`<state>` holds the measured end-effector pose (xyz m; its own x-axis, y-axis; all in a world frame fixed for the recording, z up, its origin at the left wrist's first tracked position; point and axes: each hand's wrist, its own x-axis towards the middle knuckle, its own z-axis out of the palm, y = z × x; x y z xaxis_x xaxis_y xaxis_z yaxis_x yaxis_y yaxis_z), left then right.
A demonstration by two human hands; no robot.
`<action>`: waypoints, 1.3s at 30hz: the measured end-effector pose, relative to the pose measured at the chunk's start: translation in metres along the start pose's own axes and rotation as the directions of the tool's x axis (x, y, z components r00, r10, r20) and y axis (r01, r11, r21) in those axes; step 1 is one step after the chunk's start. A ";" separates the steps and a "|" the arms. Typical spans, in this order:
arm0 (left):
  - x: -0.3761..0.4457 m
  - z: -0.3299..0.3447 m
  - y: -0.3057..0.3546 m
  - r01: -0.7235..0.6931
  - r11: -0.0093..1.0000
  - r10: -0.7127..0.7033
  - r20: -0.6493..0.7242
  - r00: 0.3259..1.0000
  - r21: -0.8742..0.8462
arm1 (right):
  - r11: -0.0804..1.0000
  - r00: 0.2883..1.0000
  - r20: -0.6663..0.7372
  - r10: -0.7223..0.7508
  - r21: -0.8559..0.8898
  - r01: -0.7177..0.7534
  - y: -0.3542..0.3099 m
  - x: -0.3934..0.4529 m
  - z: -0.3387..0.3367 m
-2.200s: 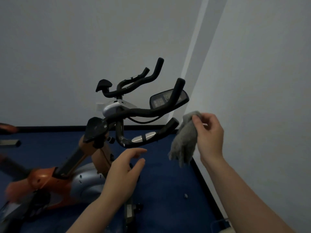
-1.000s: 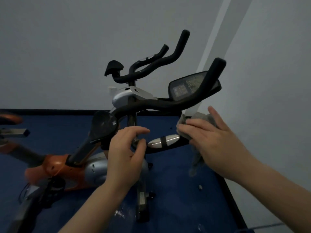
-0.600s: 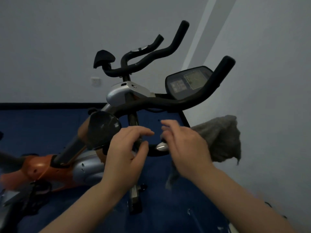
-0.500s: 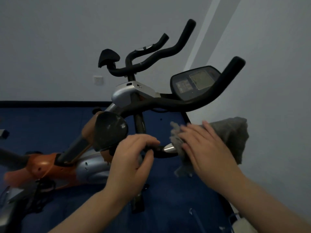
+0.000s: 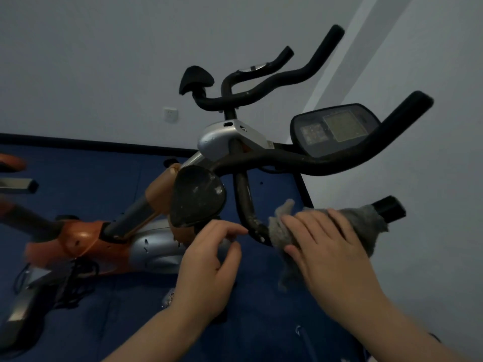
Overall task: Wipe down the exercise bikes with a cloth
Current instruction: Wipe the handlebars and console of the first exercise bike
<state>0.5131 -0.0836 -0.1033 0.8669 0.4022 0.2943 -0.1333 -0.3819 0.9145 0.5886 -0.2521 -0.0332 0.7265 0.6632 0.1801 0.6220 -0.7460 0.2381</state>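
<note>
Cloth (image 5: 363, 226): grey, coarse, frayed at the edges. It is draped over the lower right handlebar arm (image 5: 386, 209) of the near exercise bike (image 5: 214, 142), with one loose end hanging below the bar and a tuft standing up at its left end. The bar's black end cap shows just beyond the cloth, to the right of the right hand's grip.

Right hand (image 5: 324, 246): palm down, fingers spread and laid flat over the cloth, thumb tucked under the bar. The grip presses and loosely wraps the cloth onto the bar; forearm enters from the lower right.

Left hand (image 5: 206, 265): half curled, fingers bent, thumb apart, closed on nothing. It hovers just left of the right grip, in front of the curved black bar stem (image 5: 245, 205) and below a worn black elbow pad (image 5: 196, 197); contact with the frame cannot be confirmed.

The near bike has an orange and silver body (image 5: 86, 239), scuffed black bars, and a console (image 5: 334, 129) above the right grip.

Count: one cloth, two hands, one console. Two sets of handlebars are visible, the second (image 5: 261, 84) farther off, above both grips. An orange part (image 5: 10, 163) at the far left edge is blurred. The floor (image 5: 78, 178) is blue, the walls pale grey.
</note>
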 end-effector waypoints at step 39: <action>0.090 -0.041 -0.015 -0.091 0.990 0.102 -0.094 0.990 0.110 | 0.882 0.906 0.310 0.290 0.280 -0.378 -0.071 0.089 0.023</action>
<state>0.5736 -0.0079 -0.0793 0.7999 0.4376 0.4106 -0.1583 -0.5062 0.8478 0.6157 -0.1416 -0.0559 0.9287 0.3654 -0.0635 0.3559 -0.9261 -0.1251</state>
